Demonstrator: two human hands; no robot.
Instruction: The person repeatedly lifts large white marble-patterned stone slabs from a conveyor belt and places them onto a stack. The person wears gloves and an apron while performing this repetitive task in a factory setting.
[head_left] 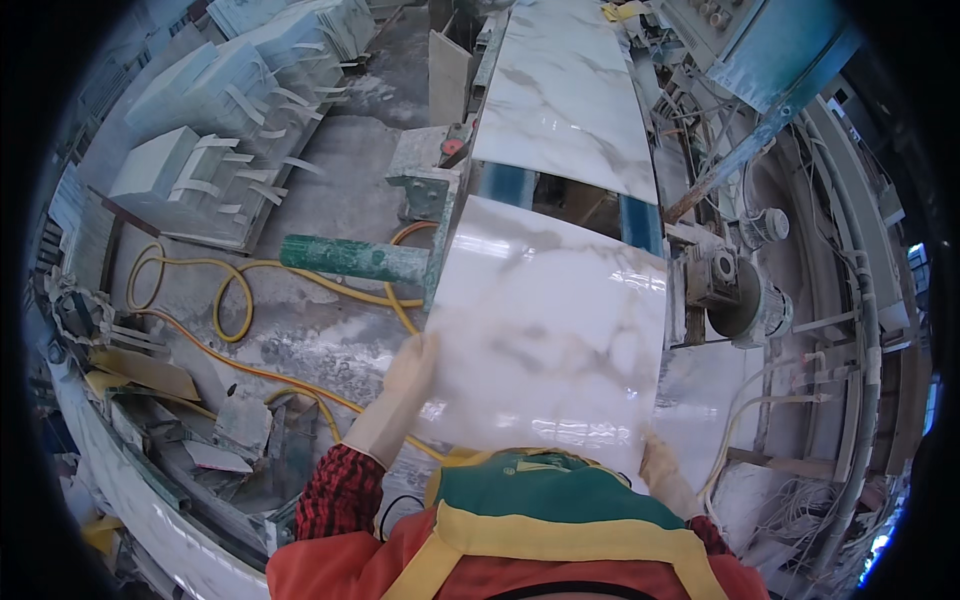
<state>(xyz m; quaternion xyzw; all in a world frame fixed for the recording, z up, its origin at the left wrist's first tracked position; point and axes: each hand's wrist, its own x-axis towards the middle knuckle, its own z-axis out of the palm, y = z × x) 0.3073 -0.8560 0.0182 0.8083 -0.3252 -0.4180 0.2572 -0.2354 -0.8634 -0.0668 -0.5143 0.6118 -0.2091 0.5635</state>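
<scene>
Touches a glossy white marble-look slab, veined in grey and beige, with both hands. Has the slab at the centre of the clock face, glossy side up, with its far edge over two blue belts. Keeps the left hand at 8 o'clock, against the left edge, and the right hand at 5 o'clock, at the near right corner. Cannot tell whether spread or pressed together in the case of the fingers: too blurred on the left, partly hidden on the right.

Wears red-and-black checked sleeves and, at 6 o'clock, a green apron edged in yellow, close to the slab's near edge.

Shows a second marble-look slab at 12 o'clock, beyond a bare stretch of belts. Includes an electric motor at 3 o'clock and a blue-green cabinet at 1 o'clock. Has, at 10 o'clock, a green-coated cylinder and, farther out, stacks of pale slabs with white straps. Includes a yellow hose at 9 o'clock, looping over the dusty floor, and broken panels at 8 o'clock, well beyond the left hand.
</scene>
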